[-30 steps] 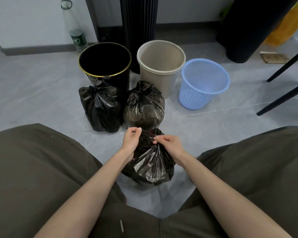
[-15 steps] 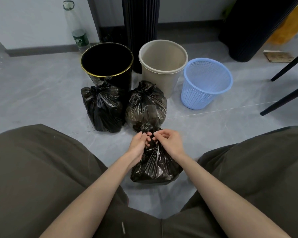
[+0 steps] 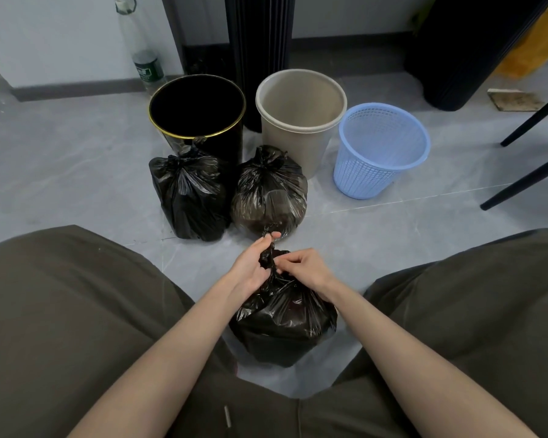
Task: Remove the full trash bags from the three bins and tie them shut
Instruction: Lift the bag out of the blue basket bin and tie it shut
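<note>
trash bag three (image 3: 282,327) on floor (image 3: 76,159) between the knees, directly below both hands; its twisted neck (image 3: 268,259) runs upright, toward 12 o'clock. left hand (image 3: 250,273): fingers curled round neck, tips pinching its end. right hand (image 3: 310,270) pinches neck from 3 o'clock. judgement: knot wants cinching, hands equally near. left knotted bag (image 3: 187,194), right knotted bag (image 3: 268,191) beyond at 12.
</note>
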{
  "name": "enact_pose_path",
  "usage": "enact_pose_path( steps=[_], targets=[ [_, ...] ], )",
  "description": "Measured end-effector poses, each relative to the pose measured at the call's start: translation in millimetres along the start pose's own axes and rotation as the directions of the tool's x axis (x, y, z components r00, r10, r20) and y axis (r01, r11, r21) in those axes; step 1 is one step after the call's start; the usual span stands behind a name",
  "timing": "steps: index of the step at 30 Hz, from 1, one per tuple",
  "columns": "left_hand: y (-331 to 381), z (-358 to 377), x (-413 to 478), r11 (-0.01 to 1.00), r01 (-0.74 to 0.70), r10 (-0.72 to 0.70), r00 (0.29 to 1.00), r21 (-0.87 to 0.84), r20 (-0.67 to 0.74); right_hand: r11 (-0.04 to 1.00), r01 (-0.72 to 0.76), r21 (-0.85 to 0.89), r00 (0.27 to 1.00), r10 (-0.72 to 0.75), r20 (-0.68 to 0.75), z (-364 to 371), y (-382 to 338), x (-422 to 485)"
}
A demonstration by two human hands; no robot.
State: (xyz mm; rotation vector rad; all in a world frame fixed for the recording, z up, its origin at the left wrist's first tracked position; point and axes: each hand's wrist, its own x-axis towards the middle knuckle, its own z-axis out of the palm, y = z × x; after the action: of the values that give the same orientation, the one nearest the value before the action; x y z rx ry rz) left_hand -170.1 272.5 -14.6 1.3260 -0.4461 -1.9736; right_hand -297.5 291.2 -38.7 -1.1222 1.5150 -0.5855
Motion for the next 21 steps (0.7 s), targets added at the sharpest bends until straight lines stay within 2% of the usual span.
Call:
enact_pose_path(
  steps=[9, 13, 15, 16, 17, 18, 19, 21],
  targets=[
    [-1, -2, 3, 0.995, 0.006, -0.011, 0.999, 0.099, 0.049, 0.994, -0.039, 0.105, 0.991, 0.025, 0.130, -2, -4, -3],
    [-1, 0, 2, 0.990, -0.023, 0.012, 0.997, 0.143, 0.077, 0.995, -0.018, 0.102, 0.998, 0.011, 0.068, -2, -4, -3],
    [0, -3, 5, 0.961, -0.061, 0.048, 0.997, 0.271, 0.055, 0.989, -0.034, 0.143, 0.999, 0.032, 0.022, -3, -2, -2],
    [2, -6, 6, 0.897, -0.100, 0.094, 0.995, 0.432, 0.034, 0.985, -0.046, 0.169, 0.999, 0.046, 0.002, -4, -1, -1],
    [5, -10, 8, 0.770, -0.139, 0.154, 0.988, 0.622, 0.031, 0.978, -0.056, 0.202, 0.998, 0.059, -0.010, -6, -2, -1],
    [7, -14, 9, 0.601, -0.164, 0.203, 0.978, 0.782, 0.048, 0.968, -0.071, 0.242, 0.997, 0.076, -0.010, -8, -3, 0],
    [9, -18, 10, 0.432, -0.181, 0.231, 0.969, 0.884, 0.085, 0.956, -0.091, 0.280, 0.995, 0.096, -0.002, -9, -5, 1],
    [11, -25, 12, 0.161, -0.234, 0.245, 0.951, 0.959, 0.191, 0.936, -0.138, 0.324, 0.990, 0.137, 0.024, -13, -6, 2]
  ],
)
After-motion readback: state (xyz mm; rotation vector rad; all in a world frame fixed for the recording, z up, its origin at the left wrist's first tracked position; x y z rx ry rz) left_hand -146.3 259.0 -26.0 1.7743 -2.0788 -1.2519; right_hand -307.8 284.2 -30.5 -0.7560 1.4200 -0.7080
